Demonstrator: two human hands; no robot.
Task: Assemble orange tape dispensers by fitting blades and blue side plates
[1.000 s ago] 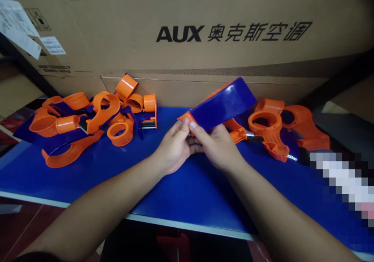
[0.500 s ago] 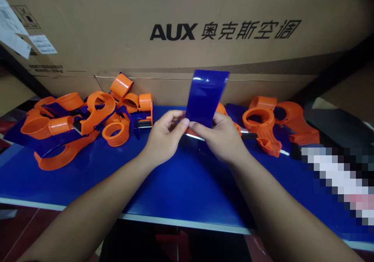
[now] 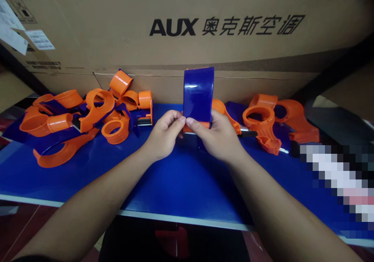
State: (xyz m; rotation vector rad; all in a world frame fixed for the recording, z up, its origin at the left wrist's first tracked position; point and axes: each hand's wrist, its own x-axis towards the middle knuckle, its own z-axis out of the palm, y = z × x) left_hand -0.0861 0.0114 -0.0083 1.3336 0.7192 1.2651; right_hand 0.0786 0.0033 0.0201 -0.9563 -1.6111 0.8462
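Upright between my two hands is a blue and orange packing tape dispenser [image 3: 198, 94], its curved blue plate facing me. A toothed metal blade shows at its lower edge. My left hand [image 3: 165, 135] is closed, thumb and fingers pinching the dispenser's lower left corner. On the other side my right hand [image 3: 223, 135] wraps round it, thumb pressed on the front just above the blade. The right fingers are hidden behind the blue plate. Close behind my right hand lies another orange dispenser part [image 3: 223, 110].
A heap of orange and blue tape dispensers [image 3: 97, 104] lies at the left on the blue tabletop [image 3: 166, 184]. More orange dispenser pieces [image 3: 258, 116] lie at the right. A large cardboard box [image 3: 122, 28] stands behind the table. A blurred-out patch covers the right edge.
The dispenser has turned more upright and squarely toward me, its top shifting left. More of its orange lower part shows. Both hands keep their hold, and the view has tilted slightly.
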